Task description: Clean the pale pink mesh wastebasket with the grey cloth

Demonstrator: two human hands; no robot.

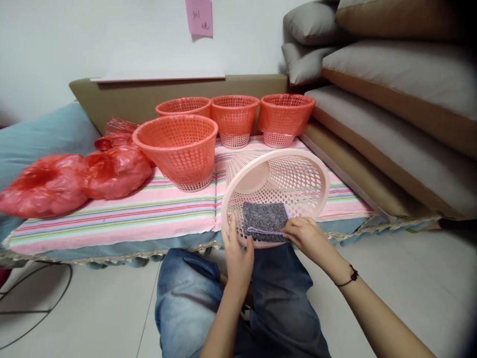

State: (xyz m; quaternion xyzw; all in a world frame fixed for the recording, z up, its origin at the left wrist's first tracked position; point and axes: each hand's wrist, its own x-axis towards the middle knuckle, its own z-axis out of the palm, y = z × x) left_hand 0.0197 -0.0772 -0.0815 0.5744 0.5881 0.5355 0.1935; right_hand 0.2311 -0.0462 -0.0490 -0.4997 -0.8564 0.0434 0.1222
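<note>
A pale pink mesh plastic basket lies tipped on its side, its mouth facing me. Inside it, near the lower rim, rests a folded dark grey cloth with a light purple edge along the front fold. My left hand is at the basket's lower left rim, fingers pointing up along it and the thumb apart near the cloth's corner. At the cloth's right end, my right hand pinches the purple-edged fold between thumb and fingers.
Several upright baskets covered in red plastic, including a large one, stand behind and left. Red plastic bags lie at far left. Stacked grey-brown cushions rise on the right. Striped cloth covers the seat; its front edge meets my knees.
</note>
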